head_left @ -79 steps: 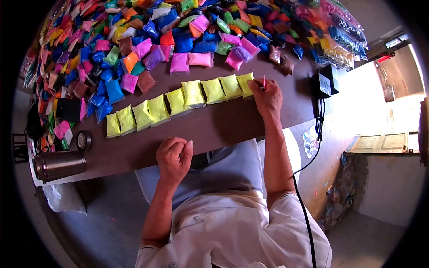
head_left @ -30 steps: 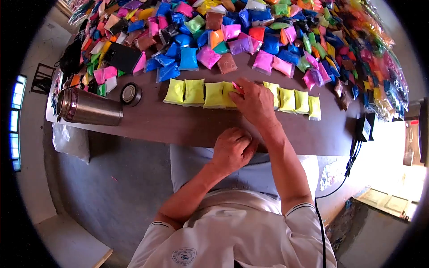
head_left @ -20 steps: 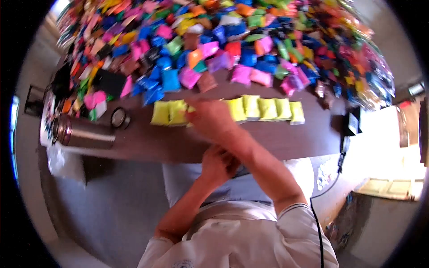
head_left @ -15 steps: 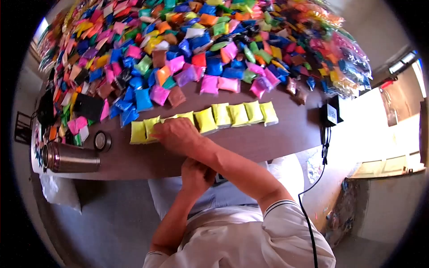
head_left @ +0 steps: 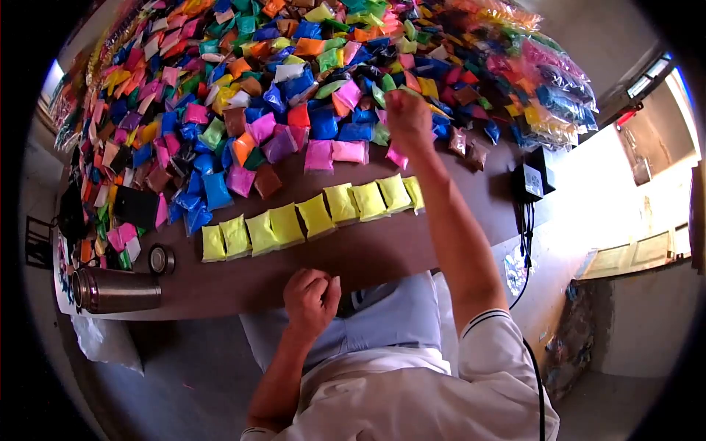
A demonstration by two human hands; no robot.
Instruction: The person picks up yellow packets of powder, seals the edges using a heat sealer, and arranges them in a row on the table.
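I've got the yellow pkt row (head_left: 316, 216) mid-frame, long axis running lower L to upper R, L hand (head_left: 309, 303) curled closed just below it and nearer, R hand (head_left: 409, 117) top ctr at the coloured pile (head_left: 322, 123), grip too blurred to tell.

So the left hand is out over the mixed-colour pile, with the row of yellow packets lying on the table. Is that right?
Not quite: the head view shows the right hand over the mixed-colour pile; the left hand is by the table's near edge. The yellow packets do lie in a row.
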